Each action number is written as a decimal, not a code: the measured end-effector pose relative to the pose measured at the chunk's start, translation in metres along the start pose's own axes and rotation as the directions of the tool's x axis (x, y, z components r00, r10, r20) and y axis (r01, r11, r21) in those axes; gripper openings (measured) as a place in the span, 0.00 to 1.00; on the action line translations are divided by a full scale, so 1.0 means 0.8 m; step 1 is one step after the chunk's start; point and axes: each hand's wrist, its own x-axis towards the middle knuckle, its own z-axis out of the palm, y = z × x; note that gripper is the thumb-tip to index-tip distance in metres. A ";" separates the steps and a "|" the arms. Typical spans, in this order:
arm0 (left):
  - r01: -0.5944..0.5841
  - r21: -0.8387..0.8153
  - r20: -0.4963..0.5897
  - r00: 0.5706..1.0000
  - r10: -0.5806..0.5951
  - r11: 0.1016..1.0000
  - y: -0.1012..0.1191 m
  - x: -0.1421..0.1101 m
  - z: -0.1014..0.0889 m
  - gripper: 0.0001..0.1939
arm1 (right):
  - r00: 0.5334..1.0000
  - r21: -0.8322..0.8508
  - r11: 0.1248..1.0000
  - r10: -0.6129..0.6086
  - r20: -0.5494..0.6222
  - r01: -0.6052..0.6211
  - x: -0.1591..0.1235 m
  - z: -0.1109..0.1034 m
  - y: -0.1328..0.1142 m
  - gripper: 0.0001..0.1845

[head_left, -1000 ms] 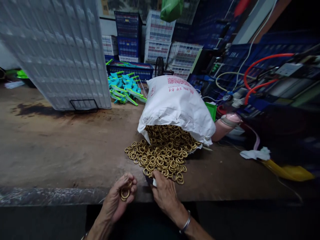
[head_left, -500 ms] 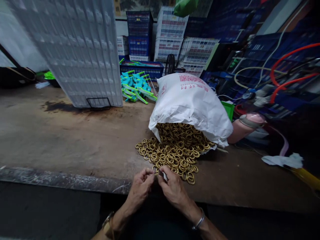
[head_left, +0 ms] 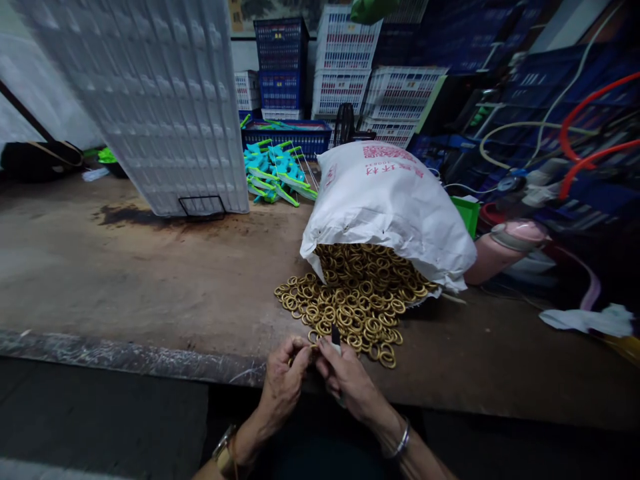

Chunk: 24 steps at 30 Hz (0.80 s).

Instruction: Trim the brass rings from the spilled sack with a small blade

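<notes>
Just over the table's front edge, my left hand (head_left: 286, 373) is closed on a brass-coloured ring (head_left: 314, 347), pinched at the fingertips; its fingers hide most of what they hold. Beside it, my right hand (head_left: 350, 380) grips a small knife-like tool (head_left: 335, 335) with a dark, blade-like tip pointing up and a pale handle. The right fingertips meet the left ones at the ring. Right behind both hands, a pile of brass-coloured rings (head_left: 345, 307) spills from the mouth of a white woven sack (head_left: 385, 200) lying on its side.
A tall stack of translucent ribbed trays (head_left: 195, 120) leans at the left on the wooden table (head_left: 175, 287). Teal and green plastic parts (head_left: 277, 170) lie behind the sack. To the right are a pink bottle (head_left: 507, 250), a white cloth (head_left: 590, 320) and orange hoses (head_left: 567, 143). Crates (head_left: 345, 60) fill the back.
My left hand, which lay turned up with rings in it, has moved right and up to meet my right hand. The tool's dark tip now points upward. The view has swung left.
</notes>
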 end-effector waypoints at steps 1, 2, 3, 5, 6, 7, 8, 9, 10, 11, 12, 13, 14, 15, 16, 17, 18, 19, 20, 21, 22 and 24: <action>0.021 -0.008 0.012 1.000 -0.021 1.000 0.000 0.000 0.000 0.11 | 1.000 -0.009 1.000 -0.013 -0.011 0.012 0.000 0.000 -0.001 0.20; 0.050 -0.017 0.028 0.998 -0.049 0.999 0.000 0.000 0.000 0.12 | 0.999 -0.042 0.998 -0.046 -0.028 0.045 0.001 -0.001 -0.001 0.19; 0.076 -0.024 0.045 0.996 -0.075 0.997 0.000 0.000 0.000 0.12 | 0.994 -0.096 0.991 -0.096 -0.050 0.091 0.002 -0.003 -0.003 0.19; 0.109 -0.017 0.078 0.991 -0.107 0.994 0.003 0.000 0.000 0.13 | 0.972 -0.234 0.953 -0.217 -0.086 0.192 0.005 -0.008 -0.005 0.17; 0.111 -0.003 0.096 0.989 -0.110 0.994 0.004 0.000 0.000 0.14 | 0.959 -0.296 0.927 -0.268 -0.094 0.230 0.006 -0.010 -0.007 0.16; 0.107 0.012 0.115 0.987 -0.108 0.994 0.005 0.000 0.000 0.15 | 0.947 -0.344 0.903 -0.306 -0.097 0.257 0.008 -0.012 -0.008 0.14; 0.104 0.024 0.135 0.985 -0.106 0.994 0.005 0.000 0.000 0.15 | 0.938 -0.379 0.883 -0.333 -0.095 0.276 0.008 -0.013 -0.009 0.13; 0.104 0.031 0.153 0.982 -0.107 0.994 0.005 -0.001 0.000 0.15 | 0.932 -0.403 0.868 -0.352 -0.090 0.289 0.009 -0.015 -0.010 0.12; 0.105 0.032 0.169 0.980 -0.109 0.994 0.004 -0.001 0.000 0.15 | 0.927 -0.420 0.857 -0.365 -0.085 0.299 0.009 -0.015 -0.010 0.12; 0.111 0.024 0.184 0.976 -0.113 0.994 0.003 -0.001 0.000 0.15 | 0.923 -0.432 0.847 -0.377 -0.080 0.309 0.009 -0.016 -0.011 0.12; 0.121 0.009 0.199 0.973 -0.120 0.993 0.001 -0.001 0.000 0.15 | 0.918 -0.440 0.840 -0.388 -0.078 0.318 0.009 -0.016 -0.011 0.13; 0.136 -0.010 0.213 0.968 -0.131 0.991 0.000 -0.002 0.000 0.15 | 0.915 -0.443 0.836 -0.395 -0.075 0.325 0.008 -0.016 -0.012 0.13; 0.152 -0.030 0.224 0.964 -0.142 0.988 -0.001 -0.002 0.000 0.15 | 0.914 -0.442 0.834 -0.398 -0.071 0.329 0.007 -0.015 -0.012 0.14; 0.169 -0.049 0.231 0.961 -0.153 0.984 -0.001 -0.002 0.000 0.15 | 0.915 -0.439 0.835 -0.398 -0.068 0.331 0.006 -0.015 -0.013 0.14; 0.186 -0.066 0.233 0.958 -0.166 0.980 -0.001 -0.003 0.000 0.15 | 0.917 -0.434 0.839 -0.394 -0.068 0.329 0.005 -0.015 -0.014 0.14; 0.204 -0.081 0.228 0.957 -0.181 0.976 -0.001 -0.003 0.000 0.15 | 0.920 -0.428 0.844 -0.386 -0.068 0.322 0.005 -0.015 -0.014 0.14; 0.219 -0.095 0.222 0.956 -0.194 0.971 -0.001 -0.003 0.000 0.15 | 0.925 -0.420 0.852 -0.374 -0.069 0.313 0.005 -0.015 -0.015 0.15; 0.232 -0.110 0.219 0.954 -0.204 0.967 0.000 -0.004 0.000 0.16 | 0.931 -0.407 0.862 -0.359 -0.067 0.303 0.005 -0.016 -0.014 0.15; 0.240 -0.124 0.216 0.953 -0.210 0.963 0.000 -0.004 0.001 0.16 | 0.937 -0.391 0.872 -0.343 -0.059 0.295 0.006 -0.016 -0.013 0.15; 0.245 -0.137 0.216 0.953 -0.213 0.960 0.000 -0.004 0.001 0.16 | 0.943 -0.373 0.881 -0.331 -0.046 0.291 0.007 -0.017 -0.012 0.16; 0.245 -0.153 0.218 0.953 -0.209 0.957 -0.001 -0.004 0.001 0.16 | 0.946 -0.359 0.887 -0.324 -0.030 0.292 0.008 -0.017 -0.010 0.16; 0.247 -0.184 0.232 0.952 -0.202 0.951 -0.003 -0.005 0.000 0.15 | 0.944 -0.350 0.886 -0.330 -0.016 0.304 0.010 -0.018 -0.006 0.18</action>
